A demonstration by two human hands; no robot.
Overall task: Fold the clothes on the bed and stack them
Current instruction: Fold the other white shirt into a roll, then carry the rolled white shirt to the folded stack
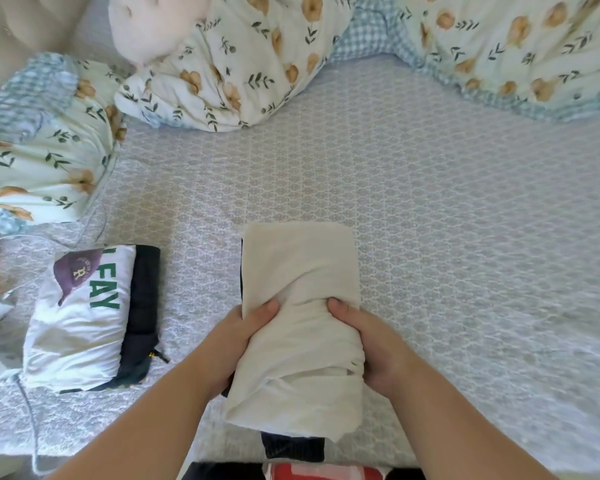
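Note:
A folded cream garment (300,271) lies lengthwise at the near middle of the bed, with a dark layer showing under its left edge and near end. My left hand (238,341) grips its left side, thumb on top. My right hand (368,344) grips its right side, thumb on top, and the cloth bunches between the two thumbs. To the left sits a stack (90,320): a folded white shirt with green letters and a purple patch on top of a folded dark garment with a zip pull.
A floral quilt (222,71) with blue check lining is heaped along the far side and left of the grey patterned mattress (447,220). A pale plush pillow (142,26) lies at the back left. A thin white cable (32,427) runs by the stack.

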